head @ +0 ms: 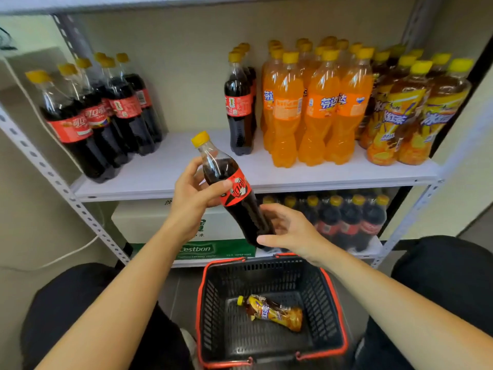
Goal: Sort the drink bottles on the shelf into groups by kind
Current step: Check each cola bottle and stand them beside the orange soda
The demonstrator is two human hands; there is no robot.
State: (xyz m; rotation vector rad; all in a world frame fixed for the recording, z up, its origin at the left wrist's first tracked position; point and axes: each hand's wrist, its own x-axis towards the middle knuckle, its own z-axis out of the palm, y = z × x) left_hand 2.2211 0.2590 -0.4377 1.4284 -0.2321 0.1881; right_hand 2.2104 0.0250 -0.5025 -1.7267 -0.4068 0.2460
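A grey metal shelf [165, 169] with a white board fills the view. On it stand a cola group [106, 116] at the left, then a cola row [240, 110], orange sodas [314, 108] and teas [408, 110]. Below, a basket [213, 303] holds one tea bottle [272, 312] lying flat. Above the basket, a cola bottle [234, 190] is held tilted, with the cap up-left towards the shelf and the base down-right. The left hand [192, 193] grips its shoulder and label, and the right hand [290, 228] curls round the base. The cola row is just beyond the cap, so it is probably the nearer goal.
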